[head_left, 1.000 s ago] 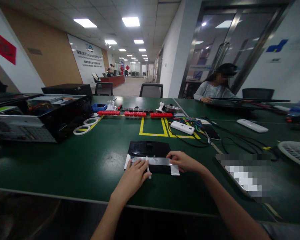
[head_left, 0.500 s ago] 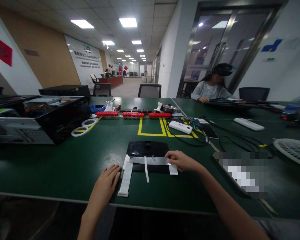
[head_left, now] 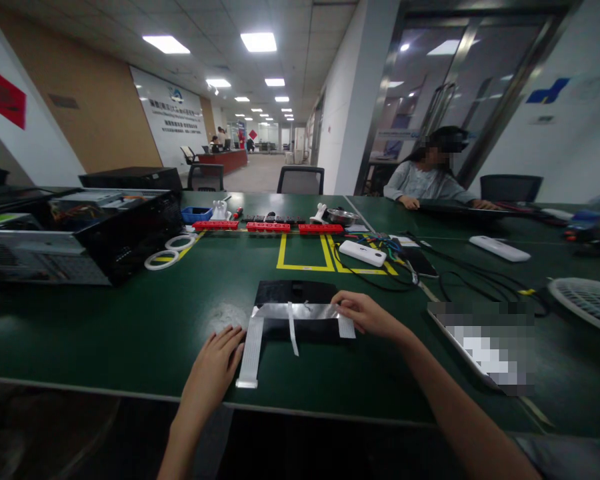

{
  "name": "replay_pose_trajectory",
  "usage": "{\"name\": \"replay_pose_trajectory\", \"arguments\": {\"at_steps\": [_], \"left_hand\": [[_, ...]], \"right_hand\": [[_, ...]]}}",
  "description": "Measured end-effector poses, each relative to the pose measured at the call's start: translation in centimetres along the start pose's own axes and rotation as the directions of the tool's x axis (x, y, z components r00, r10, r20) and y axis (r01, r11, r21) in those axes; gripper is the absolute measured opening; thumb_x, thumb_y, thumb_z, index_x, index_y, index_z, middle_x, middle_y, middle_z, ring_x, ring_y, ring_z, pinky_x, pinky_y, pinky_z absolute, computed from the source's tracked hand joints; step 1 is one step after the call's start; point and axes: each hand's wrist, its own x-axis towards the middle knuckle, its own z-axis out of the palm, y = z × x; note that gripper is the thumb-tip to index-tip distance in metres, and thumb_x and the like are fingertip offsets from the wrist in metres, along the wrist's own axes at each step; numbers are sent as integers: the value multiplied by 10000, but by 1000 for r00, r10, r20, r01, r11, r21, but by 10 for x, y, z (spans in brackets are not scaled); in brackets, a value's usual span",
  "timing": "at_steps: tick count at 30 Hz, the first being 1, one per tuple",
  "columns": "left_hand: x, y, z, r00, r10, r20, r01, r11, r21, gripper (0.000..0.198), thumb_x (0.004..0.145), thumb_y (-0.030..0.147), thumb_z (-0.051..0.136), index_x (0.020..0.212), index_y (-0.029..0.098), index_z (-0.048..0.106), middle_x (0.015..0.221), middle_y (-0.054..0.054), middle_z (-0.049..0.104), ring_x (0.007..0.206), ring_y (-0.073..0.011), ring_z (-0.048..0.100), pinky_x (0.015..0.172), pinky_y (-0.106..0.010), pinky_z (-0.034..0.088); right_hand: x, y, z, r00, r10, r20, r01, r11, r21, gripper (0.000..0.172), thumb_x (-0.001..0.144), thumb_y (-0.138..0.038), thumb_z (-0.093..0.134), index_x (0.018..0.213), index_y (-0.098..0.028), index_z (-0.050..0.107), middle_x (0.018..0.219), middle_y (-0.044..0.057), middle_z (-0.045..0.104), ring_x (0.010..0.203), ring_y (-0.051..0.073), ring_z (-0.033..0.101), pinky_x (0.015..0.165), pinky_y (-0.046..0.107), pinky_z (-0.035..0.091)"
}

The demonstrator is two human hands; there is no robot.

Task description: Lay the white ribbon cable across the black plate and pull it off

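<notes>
On the green tabletop: black panel, silver-white ribbon cable laid across it.
Right hand at black panel's right edge, fingers curled at cable's end; cannot tell whether pinching. Left hand loose, palm down, left of panel. Yellow tape outline beyond panel.

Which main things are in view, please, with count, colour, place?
Table: one, green, foreground
Panel: one, black, front centre
Flat cable: one, white-silver, across panel
Open computer case: one, black-grey, left
Rings: two, white, beside case
Strips: three, red, mid-table
Tray: one, blue, behind strips
Bowl: one, silver, behind strips
Oblong devices: two, white, right
Co-worker: one, grey sleeves, right
Left hand: one, bare, beside cable
Right hand: one, bare, on cable
</notes>
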Motion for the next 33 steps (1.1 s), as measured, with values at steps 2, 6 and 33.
{"name": "replay_pose_trajectory", "arguments": {"at_steps": [2, 6, 33], "left_hand": [[0, 1, -1, 1000, 6, -2, -6, 1000, 5, 335, 893, 262, 405, 1167, 194, 586, 1230, -71, 593, 1193, -234, 488, 1021, -464, 332], [0, 2, -3, 1000, 1, -3, -1, 1000, -2, 343, 914, 286, 377, 1183, 208, 574, 1229, -57, 595, 1201, -221, 480, 1028, -452, 325], [0, 2, -5, 1000, 12, 4, -12, 1000, -2, 341, 920, 286, 370, 1184, 215, 573, 1235, -46, 592, 1202, -211, 479, 1034, -442, 318]], "right_hand": [[1, 2, -3, 996, -20, -87, 24, 999, 48, 253, 829, -402, 495, 930, -172, 524, 615, -56, 505, 354, 35, 388, 324, 162, 280], [0, 4, -17, 919, -37, -393, 97, 986, 133, 265, 790, -404, 554, 930, -184, 508, 598, -61, 512, 331, 37, 394, 313, 161, 270], [-17, 24, -63, 318, 80, -945, 5, 996, 86, 330, 730, -365, 554, 994, -172, 516, 542, -48, 516, 339, 95, 456, 296, 183, 318]]}}
